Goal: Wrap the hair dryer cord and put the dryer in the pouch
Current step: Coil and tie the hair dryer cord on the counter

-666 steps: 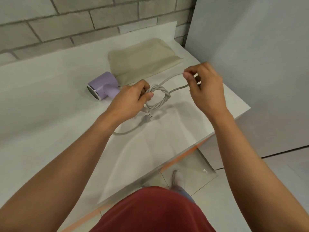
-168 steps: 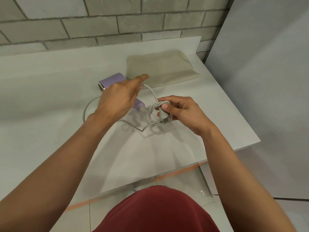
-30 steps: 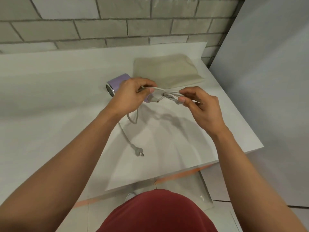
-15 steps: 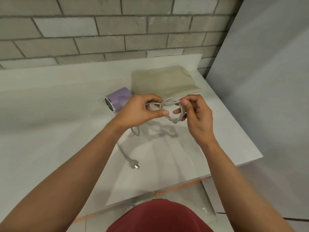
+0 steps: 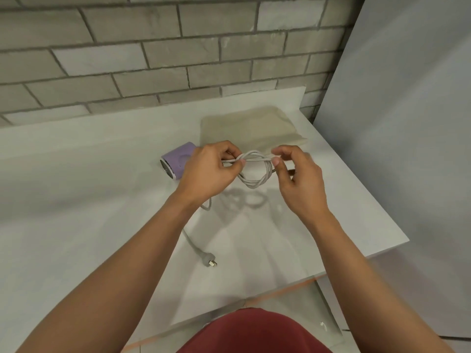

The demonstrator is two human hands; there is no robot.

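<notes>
Left fingers (image 5: 240, 162) pinch the cord (image 5: 254, 185) at one side of a small coil. Right fingers (image 5: 276, 161) pinch the other side, the rest loosely curled. Left hand (image 5: 209, 173) and right hand (image 5: 299, 180) hold the coil above the table (image 5: 76, 200), with its shadow below. A loose tail runs from under the left hand to the plug (image 5: 210, 262), which lies on the table. The purple dryer (image 5: 175, 161) lies behind the left hand, just beside the flat beige pouch (image 5: 251, 129). Judgement: wrapping is partly done. The tail is unwound and the dryer is not yet in the pouch.
</notes>
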